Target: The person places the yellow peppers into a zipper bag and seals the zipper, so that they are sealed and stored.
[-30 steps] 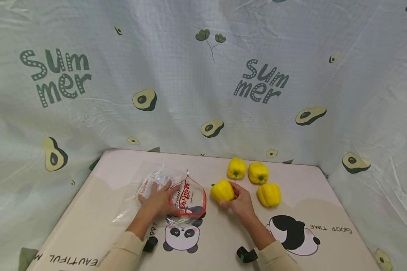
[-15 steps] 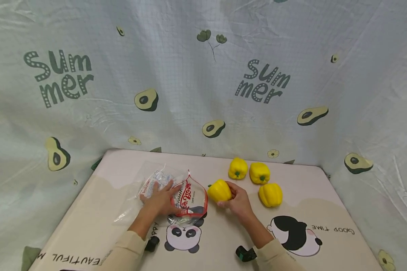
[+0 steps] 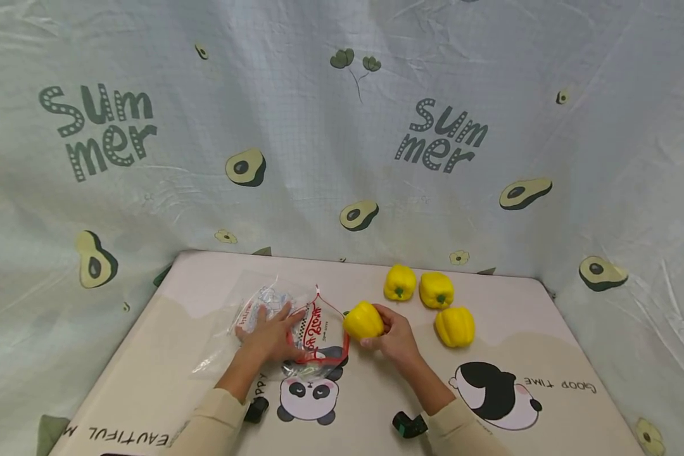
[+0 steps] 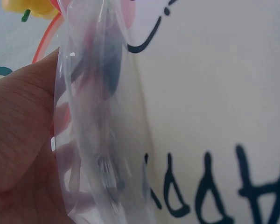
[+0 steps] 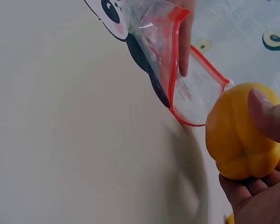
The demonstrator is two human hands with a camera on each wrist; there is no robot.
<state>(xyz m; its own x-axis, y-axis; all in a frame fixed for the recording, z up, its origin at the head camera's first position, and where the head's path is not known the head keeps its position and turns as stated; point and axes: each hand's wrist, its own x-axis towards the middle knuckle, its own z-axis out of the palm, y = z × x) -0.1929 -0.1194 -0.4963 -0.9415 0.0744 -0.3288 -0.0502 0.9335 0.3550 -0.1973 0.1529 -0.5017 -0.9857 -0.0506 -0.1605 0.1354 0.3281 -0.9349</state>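
My right hand (image 3: 399,342) grips a yellow bell pepper (image 3: 363,321), its green stem pointing left towards a clear zip bag (image 3: 329,330). In the right wrist view my thumb (image 5: 268,114) lies on top of the pepper, with fingers beneath. The red-rimmed mouth of the bag gapes towards the pepper, which is at or just before the rim. My left hand (image 3: 266,340) rests on the bag with fingers spread; one finger shows at the mouth in the right wrist view. The left wrist view has clear plastic (image 4: 91,140) beside that hand, and its fingertips are hidden.
Three more yellow bell peppers stand to the right: one at the back (image 3: 400,283), one beside it (image 3: 436,291) and one nearer (image 3: 455,327). The panda-printed table (image 3: 376,405) ends at a hanging curtain (image 3: 296,126) behind. More clear plastic (image 3: 222,342) lies left of my left hand.
My right hand has carried the bell pepper left, up to the bag's mouth. My left hand and the bag stay about where they were.
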